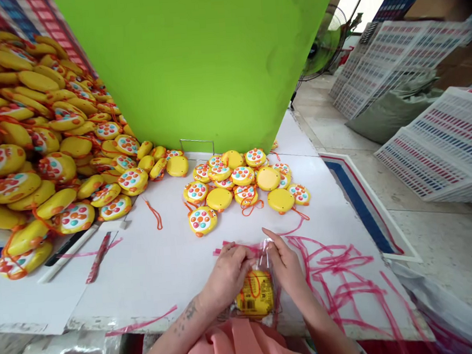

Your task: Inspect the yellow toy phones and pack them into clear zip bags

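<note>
Near the table's front edge, a clear plastic bag (264,254) has a yellow toy (264,299) inside, its printed, barcoded back facing up and an orange cord loop lying over it. My left hand (229,269) is closed, pinching the upper left of the bag. At the bag's upper right, my right hand (285,261) pinches the film with its index finger stretched out. A pink strip (241,248) lies by my left fingers. Just beyond my hands is a loose group of yellow animal-shaped toys (202,221) with coloured buttons and orange cords.
A large heap of the same toys (39,131) rises at the left. A green panel (204,66) stands upright at the back. Pink strips (349,293) litter the table's right side. A red cutter (98,258) and a loose orange cord (153,214) lie at left.
</note>
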`<state>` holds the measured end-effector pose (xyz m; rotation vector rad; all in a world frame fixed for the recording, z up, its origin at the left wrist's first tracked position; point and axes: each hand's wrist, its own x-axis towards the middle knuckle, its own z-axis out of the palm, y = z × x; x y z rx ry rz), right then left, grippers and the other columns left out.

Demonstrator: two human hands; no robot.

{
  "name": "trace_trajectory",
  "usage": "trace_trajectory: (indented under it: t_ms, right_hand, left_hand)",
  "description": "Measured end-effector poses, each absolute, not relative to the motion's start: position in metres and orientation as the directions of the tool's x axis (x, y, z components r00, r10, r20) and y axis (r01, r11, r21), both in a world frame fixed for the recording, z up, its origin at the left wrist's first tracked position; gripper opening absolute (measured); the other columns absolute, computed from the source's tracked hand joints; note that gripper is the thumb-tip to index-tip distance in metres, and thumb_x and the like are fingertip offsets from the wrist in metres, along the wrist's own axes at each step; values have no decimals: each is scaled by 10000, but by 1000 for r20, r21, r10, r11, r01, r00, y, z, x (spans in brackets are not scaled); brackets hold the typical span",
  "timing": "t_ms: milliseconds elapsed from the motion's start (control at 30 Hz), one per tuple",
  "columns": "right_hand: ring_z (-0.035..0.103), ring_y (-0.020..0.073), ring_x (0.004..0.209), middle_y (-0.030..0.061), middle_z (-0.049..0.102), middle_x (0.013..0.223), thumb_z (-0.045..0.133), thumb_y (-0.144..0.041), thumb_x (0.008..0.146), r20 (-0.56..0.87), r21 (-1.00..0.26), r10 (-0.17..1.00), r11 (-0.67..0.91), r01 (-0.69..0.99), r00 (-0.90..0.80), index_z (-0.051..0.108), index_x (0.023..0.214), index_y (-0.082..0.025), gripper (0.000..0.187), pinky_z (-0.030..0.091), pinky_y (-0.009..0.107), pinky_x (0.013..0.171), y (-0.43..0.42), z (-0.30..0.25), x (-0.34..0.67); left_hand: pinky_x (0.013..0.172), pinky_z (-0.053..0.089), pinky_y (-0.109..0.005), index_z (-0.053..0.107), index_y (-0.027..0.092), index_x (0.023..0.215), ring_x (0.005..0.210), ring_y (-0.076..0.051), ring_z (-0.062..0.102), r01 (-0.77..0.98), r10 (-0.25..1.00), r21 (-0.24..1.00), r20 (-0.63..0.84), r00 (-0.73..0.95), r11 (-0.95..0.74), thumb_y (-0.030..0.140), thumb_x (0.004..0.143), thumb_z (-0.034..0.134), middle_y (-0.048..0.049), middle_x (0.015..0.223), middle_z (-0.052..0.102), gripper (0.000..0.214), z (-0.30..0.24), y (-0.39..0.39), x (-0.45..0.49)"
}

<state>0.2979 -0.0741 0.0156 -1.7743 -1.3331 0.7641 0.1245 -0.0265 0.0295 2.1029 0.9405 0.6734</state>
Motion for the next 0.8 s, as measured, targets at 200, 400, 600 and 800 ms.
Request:
trace_trajectory:
  t_ms: [200,400,600,800]
  right_hand:
    - [663,196,701,47,701,824,405,-380,954,8,-986,943,-48,160,334,485,1298,-218,389,549,332,631,-81,25,286]
    - [670,215,786,77,696,921,382,-356,969,49,-972,935,-36,230,350,477,1296,-232,363,562,363,660,-83,24,287]
    - [538,264,1092,83,621,1170,480,-189,925,484,-604,868,239,760,112,399,1382,-272,472,450,491,941,-77,34,287]
    - [574,238,894,66,665,1031,460,-82,916,478,-394,854,418,819,-206,274,1462,-264,605,495,410,808,-73,49,270]
  left_hand:
    - [986,413,-430,470,234,1241,1219,-247,445,302,922,908,180,343,-290,310,860,596,-112,1323,474,409,26,-27,111]
    - [769,496,-312,528,151,1167,897,-193,616,51,853,961,-266,448,273,438,862,559,-100,1044,639,420,12,-28,107]
    - [707,474,-271,627,148,974,773,-168,614,44,842,960,-264,470,276,407,897,501,-58,897,692,298,22,-32,116]
    - [781,467,-280,632,162,1015,819,-184,622,210,837,978,-101,538,-17,264,918,434,-67,940,701,243,45,-32,122]
